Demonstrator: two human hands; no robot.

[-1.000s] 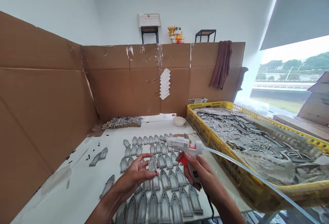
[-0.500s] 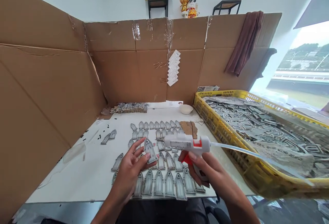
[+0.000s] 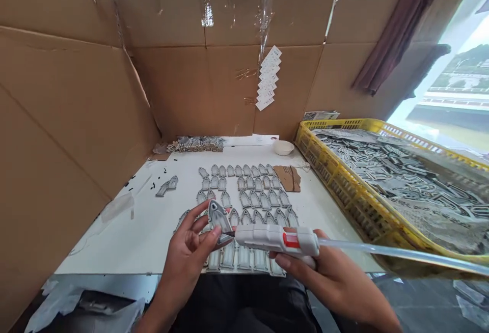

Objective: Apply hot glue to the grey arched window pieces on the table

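Note:
My left hand (image 3: 189, 249) is closed on a small grey, arch-shaped piece (image 3: 218, 220) with a pointed top, held up above the table. In my right hand (image 3: 317, 272) is a white hot glue gun (image 3: 263, 236) with a red part on its body. Its dark nozzle tip points left and meets the lower right edge of the held piece, as far as I can see. A long clear glue stick (image 3: 382, 249) runs out of the gun's back to the right. Rows of similar grey pieces (image 3: 263, 200) lie on the white table (image 3: 141, 239) beneath and beyond my hands.
A yellow crate (image 3: 332, 200) heaped with grey pieces stands at the right. Cardboard walls (image 3: 214, 88) enclose the back and left. Farther back are a pile of pieces (image 3: 196, 144), a white bowl (image 3: 283, 147) and a cardboard scrap (image 3: 288, 178). Two pieces (image 3: 167, 186) lie at left.
The view has tilted down. My right hand has brought the glue gun lower and its nozzle against the held piece; before, the tip was apart from it. The left hand keeps its hold.

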